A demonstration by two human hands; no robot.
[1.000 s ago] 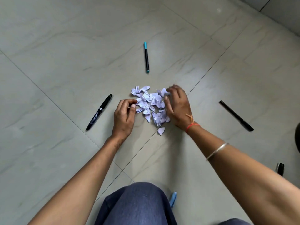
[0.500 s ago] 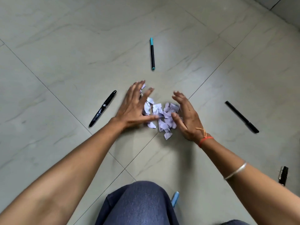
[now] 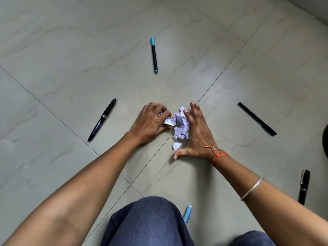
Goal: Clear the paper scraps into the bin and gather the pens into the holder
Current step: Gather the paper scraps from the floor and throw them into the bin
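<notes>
The paper scraps (image 3: 179, 126) are heaped on the floor (image 3: 71, 50) between both hands. Some are clutched in the curled left hand (image 3: 150, 123); the right hand (image 3: 197, 135) is spread flat beside them. The teal-capped pen (image 3: 154, 55) is laid pointing away, near-vertically.

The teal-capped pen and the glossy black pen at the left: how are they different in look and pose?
The teal-capped pen is slim, with teal at both ends, and points nearly straight away. The glossy black pen is thicker, has a silver band, and lies diagonally beside the left hand. Both lie flat on the floor, untouched.
</notes>
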